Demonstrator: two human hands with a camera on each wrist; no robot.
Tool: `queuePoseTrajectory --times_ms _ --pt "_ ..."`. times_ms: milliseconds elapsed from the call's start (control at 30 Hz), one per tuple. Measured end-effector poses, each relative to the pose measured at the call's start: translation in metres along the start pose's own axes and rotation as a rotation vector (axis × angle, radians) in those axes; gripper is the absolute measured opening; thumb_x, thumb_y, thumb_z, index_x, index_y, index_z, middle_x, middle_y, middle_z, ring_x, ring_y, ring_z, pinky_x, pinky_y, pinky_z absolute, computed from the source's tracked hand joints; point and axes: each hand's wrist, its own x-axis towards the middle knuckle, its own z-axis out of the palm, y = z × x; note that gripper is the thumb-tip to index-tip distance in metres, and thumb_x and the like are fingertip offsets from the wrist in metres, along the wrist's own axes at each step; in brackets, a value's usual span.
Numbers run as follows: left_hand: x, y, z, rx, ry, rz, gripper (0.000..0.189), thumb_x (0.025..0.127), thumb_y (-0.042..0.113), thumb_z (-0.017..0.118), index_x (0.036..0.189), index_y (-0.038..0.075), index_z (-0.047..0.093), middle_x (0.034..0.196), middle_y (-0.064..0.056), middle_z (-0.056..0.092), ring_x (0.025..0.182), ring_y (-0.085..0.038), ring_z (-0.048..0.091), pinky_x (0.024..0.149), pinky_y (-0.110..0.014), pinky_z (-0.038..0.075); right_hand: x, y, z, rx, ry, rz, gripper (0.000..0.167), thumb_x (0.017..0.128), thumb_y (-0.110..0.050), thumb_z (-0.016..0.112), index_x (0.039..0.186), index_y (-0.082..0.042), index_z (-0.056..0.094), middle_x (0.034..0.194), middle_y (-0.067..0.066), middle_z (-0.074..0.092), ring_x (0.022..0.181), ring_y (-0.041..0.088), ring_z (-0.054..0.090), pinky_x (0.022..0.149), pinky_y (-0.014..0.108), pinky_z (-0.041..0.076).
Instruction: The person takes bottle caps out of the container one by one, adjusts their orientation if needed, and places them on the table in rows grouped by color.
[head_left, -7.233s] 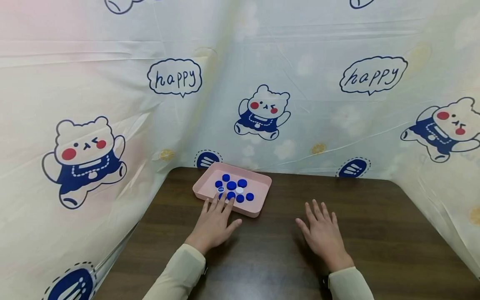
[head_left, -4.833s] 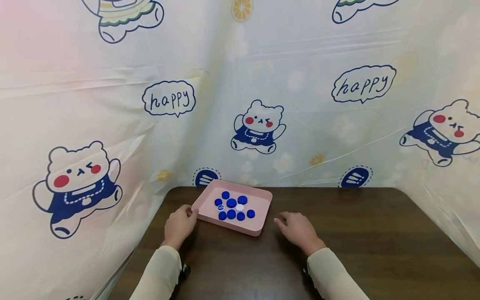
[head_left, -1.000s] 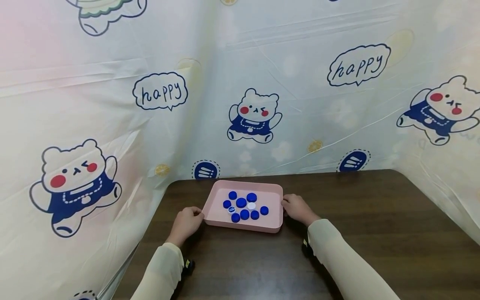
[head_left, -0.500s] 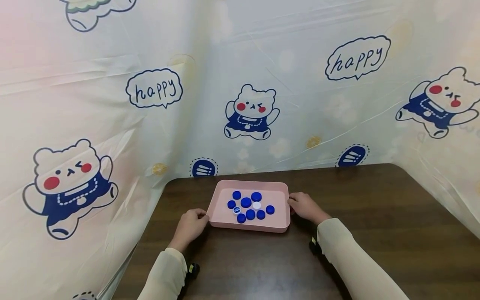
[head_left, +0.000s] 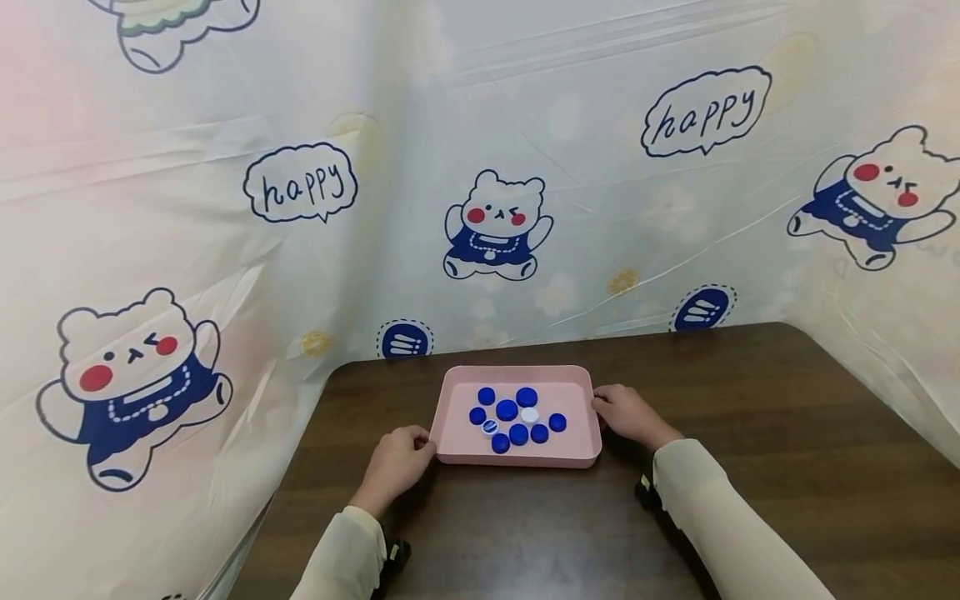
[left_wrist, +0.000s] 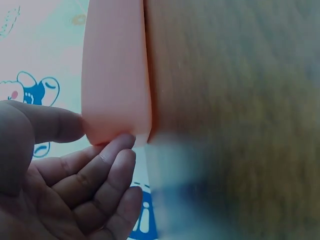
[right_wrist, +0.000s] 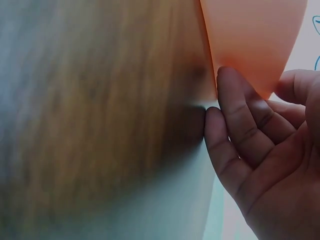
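Observation:
A shallow pink tray (head_left: 517, 457) lies on the dark wooden table with its long side facing me. Inside it are several round blue bottle caps (head_left: 507, 410), a white one (head_left: 530, 416) and a white one marked with blue (head_left: 490, 427). My left hand (head_left: 397, 465) grips the tray's near left corner, thumb (left_wrist: 60, 125) at the rim and fingertips against the outer wall. At the right end, my right hand (head_left: 630, 413) holds the short side the same way, its thumb (right_wrist: 295, 87) at the rim and fingers against the wall.
The brown table (head_left: 750, 433) extends to both sides of the tray and in front of it. A pale printed curtain (head_left: 600, 192) with cartoon bears hangs behind and along the sides. Each wrist carries a small black device (head_left: 647, 492).
Both hands lay flat and spread at first, then took hold of the tray's ends. The tray has slid right and turned from slanted to square with me; the caps moved along with it.

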Motion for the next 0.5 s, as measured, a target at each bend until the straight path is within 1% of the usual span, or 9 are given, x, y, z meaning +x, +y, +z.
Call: queuePoseTrajectory --times_ms 133,267,333,500 --pt "-0.004 0.003 0.001 0.021 -0.008 0.032 0.013 0.089 0.019 0.067 0.093 0.008 0.072 0.075 0.001 0.062 0.065 -0.016 0.053 0.061 -0.032 0.047 -0.001 0.003 -0.003 -0.016 -0.003 0.002 0.032 0.101 -0.016 0.047 0.124 0.003 0.061 0.092 0.007 0.065 0.079 0.021 0.058 0.076 0.039 0.052" --pt "-0.005 0.006 0.004 0.027 -0.04 0.064 0.015 0.09 0.022 0.068 0.095 0.008 0.072 0.075 0.002 0.061 0.066 -0.016 0.053 0.063 -0.032 0.047 -0.003 0.009 -0.008 -0.023 0.004 0.008 0.033 0.101 -0.016 0.047 0.126 0.004 0.059 0.096 0.008 0.065 0.081 0.022 0.058 0.078 0.042 0.052" --pt "-0.006 0.008 0.006 0.018 -0.068 0.065 0.016 0.091 0.023 0.068 0.096 0.009 0.072 0.074 0.002 0.06 0.066 -0.016 0.053 0.062 -0.032 0.047 -0.003 0.012 -0.011 -0.022 0.009 0.019 0.034 0.102 -0.016 0.047 0.126 0.004 0.059 0.098 0.009 0.065 0.082 0.022 0.058 0.08 0.043 0.052" --pt "-0.008 0.014 0.011 -0.001 -0.125 0.052 0.017 0.091 0.026 0.069 0.097 0.01 0.072 0.072 0.001 0.059 0.064 -0.017 0.053 0.059 -0.03 0.047 -0.006 0.019 -0.017 -0.039 0.007 0.016 0.036 0.102 -0.017 0.047 0.128 0.005 0.057 0.104 0.012 0.065 0.086 0.023 0.059 0.085 0.048 0.051"
